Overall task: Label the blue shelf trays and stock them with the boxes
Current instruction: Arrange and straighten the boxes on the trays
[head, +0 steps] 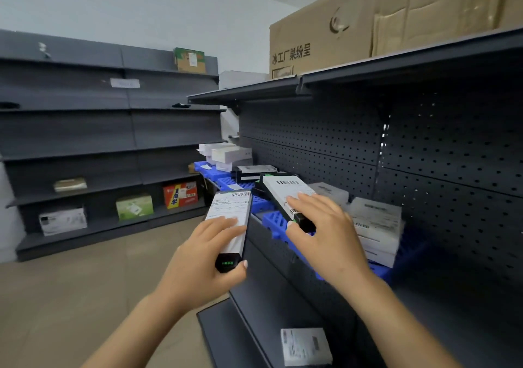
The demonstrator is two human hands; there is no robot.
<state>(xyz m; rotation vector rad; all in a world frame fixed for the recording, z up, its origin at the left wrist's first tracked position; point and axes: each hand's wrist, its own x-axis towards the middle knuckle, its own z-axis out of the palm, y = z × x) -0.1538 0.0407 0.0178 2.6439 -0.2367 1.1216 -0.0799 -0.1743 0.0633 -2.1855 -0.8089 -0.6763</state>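
1. The left hand [198, 254] grasps a black box [230, 220] off the shelf.
2. The right hand [319, 231] holds a second box [283, 195] over the blue tray [276, 222].
3. It may slip off, because the grip is shallow.

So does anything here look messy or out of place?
Slightly. The box under the right hand lies tilted across the blue tray, its end past the rim. The big cardboard carton on top is dented and creased. A white box sits alone lower down.
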